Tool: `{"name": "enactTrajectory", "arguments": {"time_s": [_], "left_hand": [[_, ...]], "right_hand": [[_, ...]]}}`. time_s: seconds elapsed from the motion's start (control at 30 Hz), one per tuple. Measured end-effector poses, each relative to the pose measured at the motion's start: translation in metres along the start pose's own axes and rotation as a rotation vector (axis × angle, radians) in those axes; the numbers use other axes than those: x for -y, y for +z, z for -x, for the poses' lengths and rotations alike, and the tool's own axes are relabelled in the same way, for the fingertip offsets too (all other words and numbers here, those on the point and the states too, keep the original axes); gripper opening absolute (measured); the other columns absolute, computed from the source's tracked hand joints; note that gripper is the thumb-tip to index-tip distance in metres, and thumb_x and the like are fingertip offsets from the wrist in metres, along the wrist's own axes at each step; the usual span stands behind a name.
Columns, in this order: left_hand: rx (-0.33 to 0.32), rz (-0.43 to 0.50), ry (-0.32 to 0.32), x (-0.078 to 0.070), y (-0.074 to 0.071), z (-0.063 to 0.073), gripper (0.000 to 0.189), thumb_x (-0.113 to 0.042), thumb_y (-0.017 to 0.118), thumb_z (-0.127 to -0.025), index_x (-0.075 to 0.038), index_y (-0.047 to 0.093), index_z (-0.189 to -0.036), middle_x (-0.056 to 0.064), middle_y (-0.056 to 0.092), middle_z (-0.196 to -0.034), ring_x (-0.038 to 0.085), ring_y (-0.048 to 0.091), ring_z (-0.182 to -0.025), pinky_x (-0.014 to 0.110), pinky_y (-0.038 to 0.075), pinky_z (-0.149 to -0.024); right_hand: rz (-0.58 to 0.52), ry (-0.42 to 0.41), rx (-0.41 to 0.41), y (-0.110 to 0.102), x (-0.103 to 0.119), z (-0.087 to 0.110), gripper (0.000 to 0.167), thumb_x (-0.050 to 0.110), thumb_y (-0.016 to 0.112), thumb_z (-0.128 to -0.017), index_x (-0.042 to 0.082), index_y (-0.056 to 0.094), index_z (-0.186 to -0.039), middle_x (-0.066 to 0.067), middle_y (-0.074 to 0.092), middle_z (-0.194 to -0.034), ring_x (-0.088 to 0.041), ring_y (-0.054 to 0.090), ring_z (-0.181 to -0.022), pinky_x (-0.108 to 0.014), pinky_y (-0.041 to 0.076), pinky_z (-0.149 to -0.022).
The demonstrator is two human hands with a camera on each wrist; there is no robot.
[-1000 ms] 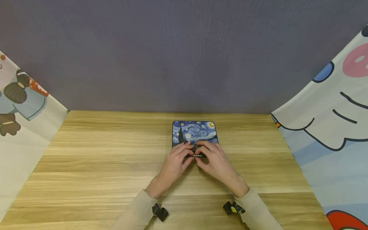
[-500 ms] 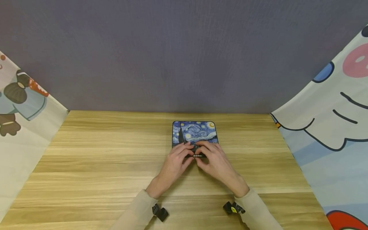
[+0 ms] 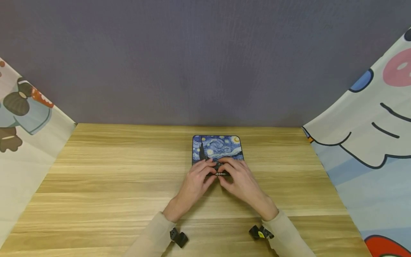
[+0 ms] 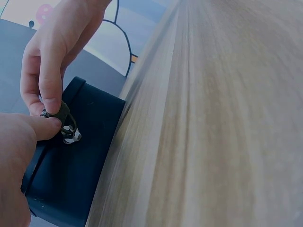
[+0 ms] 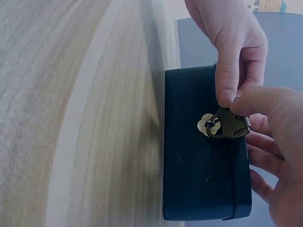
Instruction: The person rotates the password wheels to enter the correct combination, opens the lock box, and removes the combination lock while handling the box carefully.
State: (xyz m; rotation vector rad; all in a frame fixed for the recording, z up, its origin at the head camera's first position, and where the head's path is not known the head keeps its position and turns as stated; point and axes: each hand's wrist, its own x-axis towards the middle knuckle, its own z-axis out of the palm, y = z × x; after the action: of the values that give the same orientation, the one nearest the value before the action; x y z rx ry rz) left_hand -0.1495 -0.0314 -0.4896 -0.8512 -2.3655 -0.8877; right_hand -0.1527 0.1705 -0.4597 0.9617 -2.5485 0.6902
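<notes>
A small metal box (image 3: pixel 219 146) with a swirling night-sky painting on its lid stands on the table, its dark blue front showing in both wrist views. A bronze combination padlock (image 5: pixel 233 124) hangs by its shackle from the metal clasp (image 5: pixel 204 125) on that front. My left hand (image 3: pixel 196 178) pinches one end of the padlock between thumb and fingers. From the other side, my right hand (image 3: pixel 240 178) holds it the same way, thumb on its near face. Fingertips cover part of the padlock and its number dials. The lid is down.
The wooden table (image 3: pixel 122 185) runs back to a grey partition (image 3: pixel 189 64). Cartoon-printed curtains hang on the left (image 3: pixel 35 157) and right (image 3: pixel 363 150). A small black camera is strapped to each wrist (image 3: pixel 178 237).
</notes>
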Motion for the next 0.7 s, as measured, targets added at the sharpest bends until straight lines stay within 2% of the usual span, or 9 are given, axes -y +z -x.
{"name": "enactTrajectory", "arguments": {"time_s": [0.7], "left_hand": [[-0.006, 0.000, 0.003, -0.0005, 0.0003, -0.0005, 0.016, -0.007, 0.086, -0.084, -0.007, 0.075, -0.096, 0.010, 0.074, -0.121, 0.028, 0.066, -0.124, 0.042, 0.048, -0.116]], "right_hand": [[-0.001, -0.003, 0.001, -0.0007, 0.0000, -0.0002, 0.023, 0.012, 0.085, -0.083, 0.013, 0.071, -0.100, -0.009, 0.068, -0.128, -0.028, 0.066, -0.117, -0.052, 0.053, -0.102]]}}
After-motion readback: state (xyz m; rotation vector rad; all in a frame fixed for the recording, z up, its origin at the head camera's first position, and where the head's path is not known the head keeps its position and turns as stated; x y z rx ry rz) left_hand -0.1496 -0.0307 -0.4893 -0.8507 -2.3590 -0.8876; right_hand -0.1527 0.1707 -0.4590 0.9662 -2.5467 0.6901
